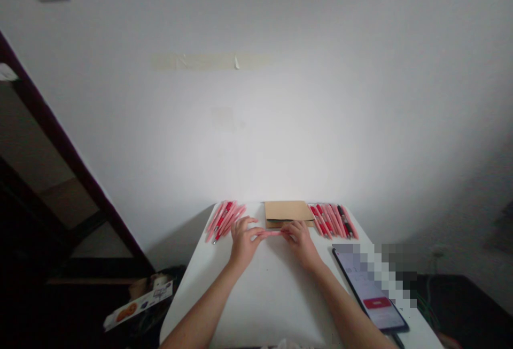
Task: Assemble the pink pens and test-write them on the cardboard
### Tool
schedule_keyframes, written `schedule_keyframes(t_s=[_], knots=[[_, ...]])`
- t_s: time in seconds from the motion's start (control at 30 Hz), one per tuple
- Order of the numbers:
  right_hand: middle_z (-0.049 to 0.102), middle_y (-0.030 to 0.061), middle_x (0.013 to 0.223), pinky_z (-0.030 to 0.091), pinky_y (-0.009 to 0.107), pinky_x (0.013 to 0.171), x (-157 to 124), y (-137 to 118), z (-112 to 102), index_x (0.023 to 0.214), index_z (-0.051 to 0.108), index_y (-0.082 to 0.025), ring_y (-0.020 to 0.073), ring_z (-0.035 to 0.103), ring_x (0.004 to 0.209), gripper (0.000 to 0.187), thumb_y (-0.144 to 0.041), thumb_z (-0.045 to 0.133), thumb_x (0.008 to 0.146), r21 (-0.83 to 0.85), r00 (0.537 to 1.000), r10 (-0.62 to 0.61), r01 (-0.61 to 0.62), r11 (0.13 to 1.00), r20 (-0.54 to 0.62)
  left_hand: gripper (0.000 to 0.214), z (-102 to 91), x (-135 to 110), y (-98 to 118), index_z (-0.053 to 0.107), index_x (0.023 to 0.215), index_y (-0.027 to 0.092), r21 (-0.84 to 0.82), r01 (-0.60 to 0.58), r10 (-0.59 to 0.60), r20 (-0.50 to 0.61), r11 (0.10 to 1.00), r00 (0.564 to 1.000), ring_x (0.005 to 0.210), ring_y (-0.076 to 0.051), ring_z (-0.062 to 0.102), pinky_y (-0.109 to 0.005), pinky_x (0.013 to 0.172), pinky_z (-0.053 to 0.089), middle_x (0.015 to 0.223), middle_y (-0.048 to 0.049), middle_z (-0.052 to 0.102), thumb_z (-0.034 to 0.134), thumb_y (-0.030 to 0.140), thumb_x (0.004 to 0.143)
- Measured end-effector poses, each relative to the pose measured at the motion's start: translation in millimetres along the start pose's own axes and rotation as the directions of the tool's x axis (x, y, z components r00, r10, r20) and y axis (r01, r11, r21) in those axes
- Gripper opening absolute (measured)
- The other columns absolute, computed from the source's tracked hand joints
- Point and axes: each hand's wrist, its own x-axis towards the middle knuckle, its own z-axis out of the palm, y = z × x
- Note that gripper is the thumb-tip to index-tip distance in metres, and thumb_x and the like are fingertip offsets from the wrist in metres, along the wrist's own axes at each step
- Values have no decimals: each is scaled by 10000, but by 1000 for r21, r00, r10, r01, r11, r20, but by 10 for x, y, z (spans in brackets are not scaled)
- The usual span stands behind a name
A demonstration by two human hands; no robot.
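Note:
A pink pen point(273, 233) lies level between my two hands, just in front of a brown cardboard piece. My left hand point(244, 239) pinches its left end, with some fingers raised. Closed on the right end is my right hand point(300, 241), its fingertips hiding that part of the pen. The brown cardboard point(289, 210) looks folded, with a dark gap along its front edge. Left of it rests a loose pile of pink and red pens point(224, 219). A row of pink, red and black pens point(332, 220) lies to its right.
The white table point(266, 295) stands against a white wall point(256, 140). A tablet or large phone point(366, 285) with a lit screen lies along the right edge, partly pixelated. On the lower left, beside the table, is a white printed box point(138, 305).

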Motion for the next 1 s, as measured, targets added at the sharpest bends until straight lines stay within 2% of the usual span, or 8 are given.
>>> schedule_keyframes(t_s=[0.47,0.63,1.0], knots=[[632,66,889,447,387,833,19,-18,7,867,683,-232,233,524,924,165,-165,534,896,14,995,-50,51,999,-85,172,-14,2,35,755,776,274,24,-12,11,40,1000,999,1136,-252,523,-511,1009,378,1114,-53,670,626,342,867],[636,65,879,449,390,836,24,-16,-2,865,687,-238,236,522,919,167,-170,539,896,10,996,-51,52,999,-72,228,-11,7,52,731,711,257,22,-10,9,55,1000,998,1150,-252,517,-510,1009,372,1130,-47,667,598,333,880],[661,77,889,436,385,841,5,23,17,922,712,-231,246,528,934,194,-251,520,938,3,1000,-9,9,1000,15,73,-43,24,65,731,799,269,-11,-19,20,27,1000,999,1149,-251,532,-486,1009,387,1145,-50,647,674,305,827]])
